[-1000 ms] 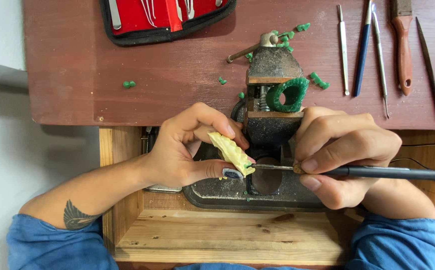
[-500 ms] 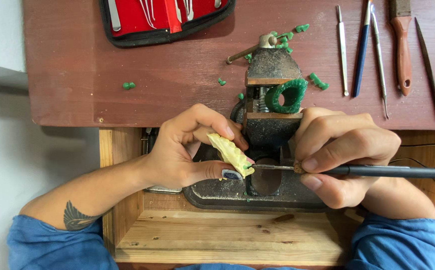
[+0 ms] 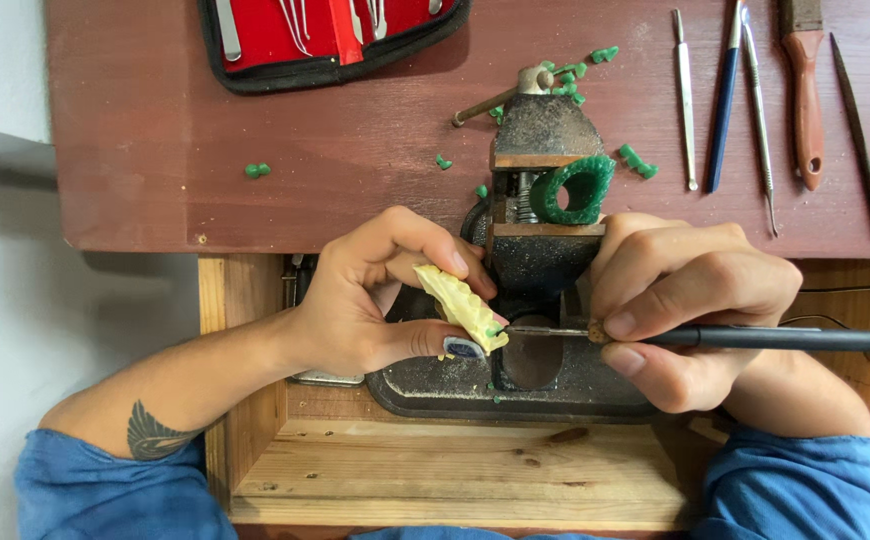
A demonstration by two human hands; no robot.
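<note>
1. Little has moved since a second ago: both hands keep their places.
2. Left hand (image 3: 375, 300) pinches a ridged yellow piece (image 3: 460, 303) steady, near the vise (image 3: 540, 200).
3. Right hand (image 3: 690, 300) is clamped on a thin black tool (image 3: 755, 338), its tip touching that piece.
4. Green ring (image 3: 575, 188) sits in the vise.
5. Reddish surface (image 3: 255, 220) carries files (image 3: 805, 90), green chips and a red case (image 3: 325, 30); a wooden drawer (image 3: 455, 470) lies below.

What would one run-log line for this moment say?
left hand: pinches yellow piece | right hand: holds black tool, tip at piece | vise: green ring
</note>
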